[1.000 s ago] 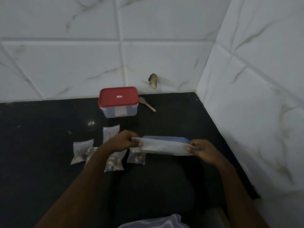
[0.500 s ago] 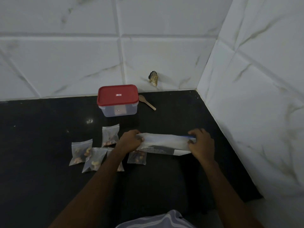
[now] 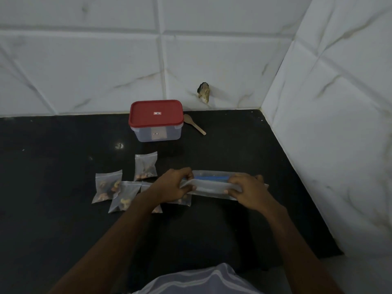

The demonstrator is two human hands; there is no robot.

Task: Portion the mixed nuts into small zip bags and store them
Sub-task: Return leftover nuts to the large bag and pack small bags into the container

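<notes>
Both hands hold a large translucent zip bag with a blue seal strip just above the black table. Left hand fingers pinch its left end; right hand fingers pinch its right end. Small clear nut-filled zip bags lie left of it.

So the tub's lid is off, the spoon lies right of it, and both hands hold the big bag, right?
No. The head view shows the red lid on the tub. The spoon lies right of it, and the left hand and right hand hold the big bag.
</notes>
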